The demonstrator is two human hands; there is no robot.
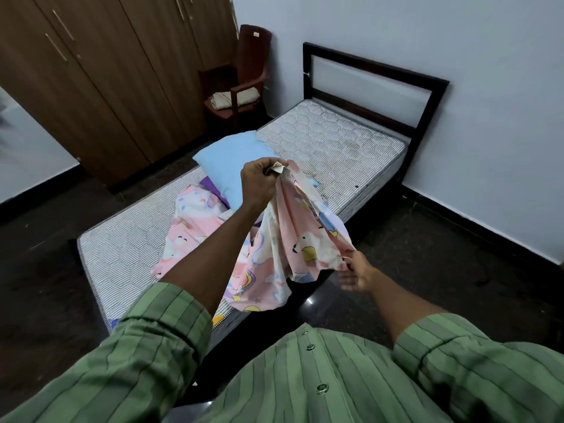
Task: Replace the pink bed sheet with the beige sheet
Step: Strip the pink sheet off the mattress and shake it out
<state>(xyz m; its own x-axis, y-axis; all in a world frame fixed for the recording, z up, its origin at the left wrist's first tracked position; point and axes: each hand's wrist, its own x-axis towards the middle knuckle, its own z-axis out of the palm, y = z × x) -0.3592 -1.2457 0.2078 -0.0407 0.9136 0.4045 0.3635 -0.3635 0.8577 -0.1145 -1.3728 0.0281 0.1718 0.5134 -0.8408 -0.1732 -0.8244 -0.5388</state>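
Observation:
The pink patterned sheet (283, 239) is bunched up, partly lying on the bare striped mattress (329, 145) and partly lifted. My left hand (262, 181) grips a gathered corner of it, raised above the bed. My right hand (355, 270), lower and to the right beside the bed, pinches another edge of the same sheet; it is a little blurred. A folded beige sheet (227, 99) lies on the seat of a dark wooden chair (244, 77) at the head end of the bed.
A light blue pillow (232, 163) lies on the mattress over something purple (213, 186). The black bed frame's headboard (375, 83) stands against the white wall. A brown wardrobe (106, 77) lines the left side. Dark floor surrounds the bed.

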